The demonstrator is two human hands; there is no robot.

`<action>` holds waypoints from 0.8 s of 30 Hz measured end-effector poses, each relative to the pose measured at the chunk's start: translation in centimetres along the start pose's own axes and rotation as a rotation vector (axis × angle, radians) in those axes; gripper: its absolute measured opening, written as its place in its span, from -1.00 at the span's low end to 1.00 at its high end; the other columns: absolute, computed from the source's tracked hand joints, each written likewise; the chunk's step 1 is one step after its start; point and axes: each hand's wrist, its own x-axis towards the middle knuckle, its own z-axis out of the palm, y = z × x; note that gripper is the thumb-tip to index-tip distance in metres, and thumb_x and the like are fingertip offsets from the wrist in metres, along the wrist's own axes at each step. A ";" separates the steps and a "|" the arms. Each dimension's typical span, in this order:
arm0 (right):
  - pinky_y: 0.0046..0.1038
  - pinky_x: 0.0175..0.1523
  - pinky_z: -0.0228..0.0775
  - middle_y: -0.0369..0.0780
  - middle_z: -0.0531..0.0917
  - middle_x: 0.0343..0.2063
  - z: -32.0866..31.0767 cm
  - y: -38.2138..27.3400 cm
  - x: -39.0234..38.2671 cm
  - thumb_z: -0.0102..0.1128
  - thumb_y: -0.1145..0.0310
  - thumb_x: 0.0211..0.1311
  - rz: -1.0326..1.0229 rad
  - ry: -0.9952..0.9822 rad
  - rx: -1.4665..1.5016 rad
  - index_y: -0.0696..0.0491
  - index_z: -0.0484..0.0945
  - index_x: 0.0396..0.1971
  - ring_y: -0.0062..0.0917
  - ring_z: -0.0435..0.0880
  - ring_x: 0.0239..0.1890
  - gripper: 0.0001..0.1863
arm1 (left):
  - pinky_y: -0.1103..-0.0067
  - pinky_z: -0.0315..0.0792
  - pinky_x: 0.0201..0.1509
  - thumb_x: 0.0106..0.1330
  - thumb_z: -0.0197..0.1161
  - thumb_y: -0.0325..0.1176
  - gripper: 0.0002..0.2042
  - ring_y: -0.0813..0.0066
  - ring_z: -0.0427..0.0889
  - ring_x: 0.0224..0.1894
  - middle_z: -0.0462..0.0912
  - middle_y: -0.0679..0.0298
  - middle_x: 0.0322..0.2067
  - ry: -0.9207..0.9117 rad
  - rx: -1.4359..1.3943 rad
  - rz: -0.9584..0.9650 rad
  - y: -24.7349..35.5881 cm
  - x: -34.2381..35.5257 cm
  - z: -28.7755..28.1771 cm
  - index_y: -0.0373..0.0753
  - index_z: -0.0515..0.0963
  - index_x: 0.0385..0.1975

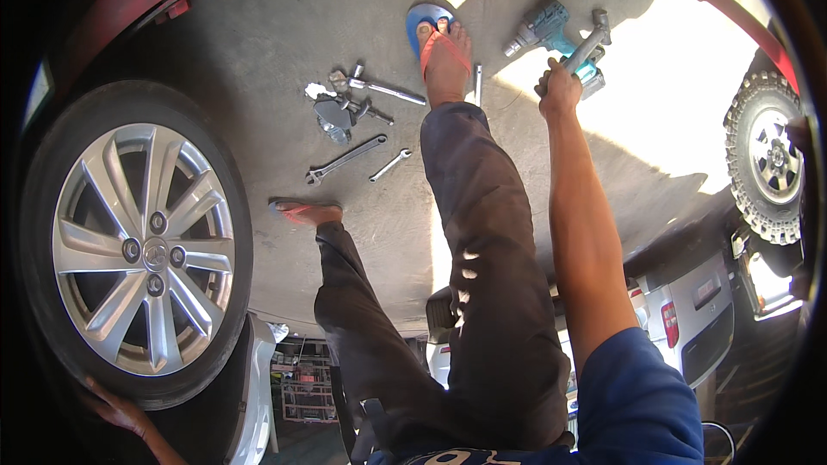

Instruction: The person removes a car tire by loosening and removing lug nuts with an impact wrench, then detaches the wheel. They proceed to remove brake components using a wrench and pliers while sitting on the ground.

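Note:
At the lower left, my left hand (122, 405) rests with fingers stretched out against the edge of a black tyre (233, 310). The tyre sits around a silver multi-spoke alloy wheel (155, 255) with nuts around its hub. My right hand (560, 86) reaches forward, its fingers wrapped round the handle of a grey hammer-like tool (589, 40) with a crosswise head. Just beyond that hand, a teal cordless impact wrench (548, 22) lies on the floor, partly hidden by the tool and hand.
Between my sandalled feet and the wheel lie a combination wrench (346, 158), a smaller wrench (391, 165), a ratchet (388, 90) and a dark metal part (334, 114). A metal bar (478, 84) is beside my foot. Red lift arms (715, 0) and a knobbly-tyred wheel (771, 155) stand around.

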 end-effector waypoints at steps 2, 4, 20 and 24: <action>-0.43 -0.55 0.32 -0.26 0.48 -0.59 3.4 -4.3 0.0 0.21 0.35 0.28 0.002 0.016 0.196 0.16 0.47 -0.36 -0.55 0.45 -0.59 -0.81 | 0.33 0.25 0.39 0.46 0.03 0.12 -0.29 0.04 0.36 0.33 0.33 -0.14 0.31 0.004 0.010 0.030 -0.1 0.1 0.0 -0.41 0.25 0.35; -0.42 -0.55 0.35 -0.25 0.50 -0.57 8.1 -7.3 -0.1 0.12 0.31 0.34 0.003 0.053 0.285 0.13 0.48 -0.40 -0.51 0.46 -0.59 -0.80 | 0.33 0.27 0.38 0.47 0.02 0.12 -0.30 0.05 0.36 0.33 0.32 -0.13 0.32 -0.022 -0.017 -0.012 -0.3 0.1 0.1 -0.40 0.25 0.35; -0.20 0.00 0.51 -0.05 0.70 -0.21 -0.8 -3.5 13.9 0.34 0.38 -0.11 -0.614 -0.373 -1.423 0.06 0.48 0.00 -0.14 0.68 -0.05 -0.45 | 0.28 0.29 0.33 0.46 -0.01 0.15 -0.28 -0.04 0.41 0.26 0.37 -0.23 0.25 -0.045 -0.007 -0.131 -2.0 0.5 -0.6 -0.47 0.31 0.29; -0.41 -0.32 0.37 -0.31 0.54 -0.47 -1.5 -3.6 10.4 0.22 0.51 -0.22 -0.455 -0.706 -1.114 0.13 0.52 -0.28 -0.51 0.46 -0.45 -0.66 | 0.27 0.25 0.36 0.48 -0.04 0.10 -0.29 -0.05 0.39 0.29 0.34 -0.20 0.28 -0.035 0.103 0.043 -1.0 0.4 -0.5 -0.49 0.24 0.32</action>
